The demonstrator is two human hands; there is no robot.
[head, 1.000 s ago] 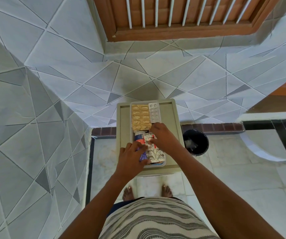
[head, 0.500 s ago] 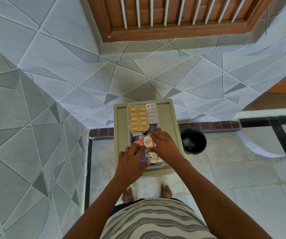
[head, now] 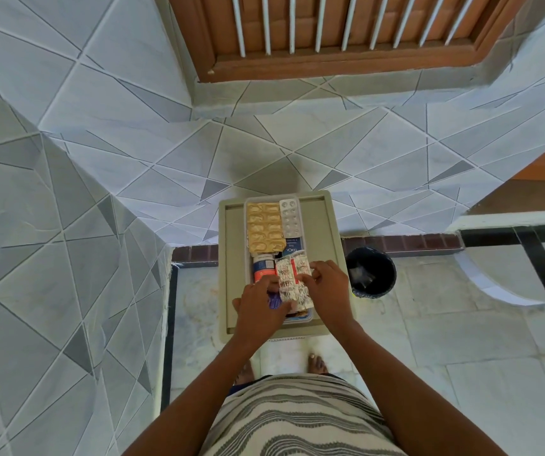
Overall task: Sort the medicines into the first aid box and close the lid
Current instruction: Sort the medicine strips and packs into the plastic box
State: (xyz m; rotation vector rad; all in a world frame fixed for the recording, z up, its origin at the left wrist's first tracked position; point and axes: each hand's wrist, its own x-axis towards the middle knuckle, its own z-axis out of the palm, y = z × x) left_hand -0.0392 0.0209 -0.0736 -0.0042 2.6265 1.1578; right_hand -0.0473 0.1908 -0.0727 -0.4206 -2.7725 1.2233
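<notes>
A clear first aid box [head: 307, 319] lies open on a small beige table [head: 228, 258]. At its far end sit a gold blister strip [head: 264, 227], a silver blister strip [head: 290, 216] and a blue carton [head: 292, 246]. A bottle with a blue and orange label [head: 262, 268] lies at the box's left side. My right hand [head: 325, 286] pinches the red and white printed blister strips [head: 292, 279] over the near half of the box. My left hand [head: 259, 306] holds the same strips from the left, covering a purple pack [head: 275, 301]. No lid is in view.
A black bin [head: 370, 271] stands on the floor just right of the table. Tiled walls close in on the left and behind. A wooden window frame with white bars [head: 323, 31] is above. My bare feet [head: 317, 363] are under the table's near edge.
Both hands have shifted the printed strips slightly within the near half of the box; the right hand's fingers now pinch the strips' right edge instead of lying flat on them.
</notes>
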